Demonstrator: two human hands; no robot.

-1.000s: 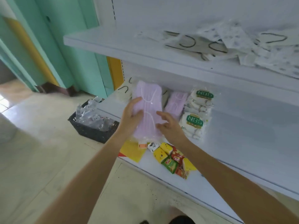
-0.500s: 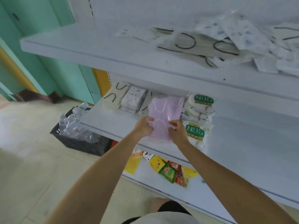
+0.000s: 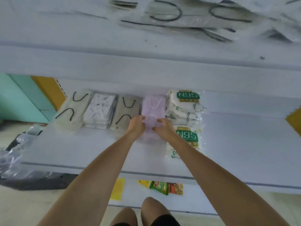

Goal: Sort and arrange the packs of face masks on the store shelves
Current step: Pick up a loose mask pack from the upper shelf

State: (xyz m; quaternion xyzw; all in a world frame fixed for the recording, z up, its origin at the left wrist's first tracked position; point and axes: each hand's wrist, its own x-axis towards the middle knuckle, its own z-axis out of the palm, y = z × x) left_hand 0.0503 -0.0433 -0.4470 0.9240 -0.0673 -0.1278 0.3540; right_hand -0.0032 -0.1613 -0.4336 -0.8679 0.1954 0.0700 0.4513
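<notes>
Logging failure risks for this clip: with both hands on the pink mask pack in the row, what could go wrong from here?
The left hand and right hand grip the pink pack, set between the grey pack and the N95 stack; pushing could skew either neighbour. The right wrist lies close to the front N95 pack and might nudge it forward.

You can read "N95" on the far white mask pack [image 3: 184,109] and again on the near white mask pack [image 3: 189,137], in white on green.
</notes>
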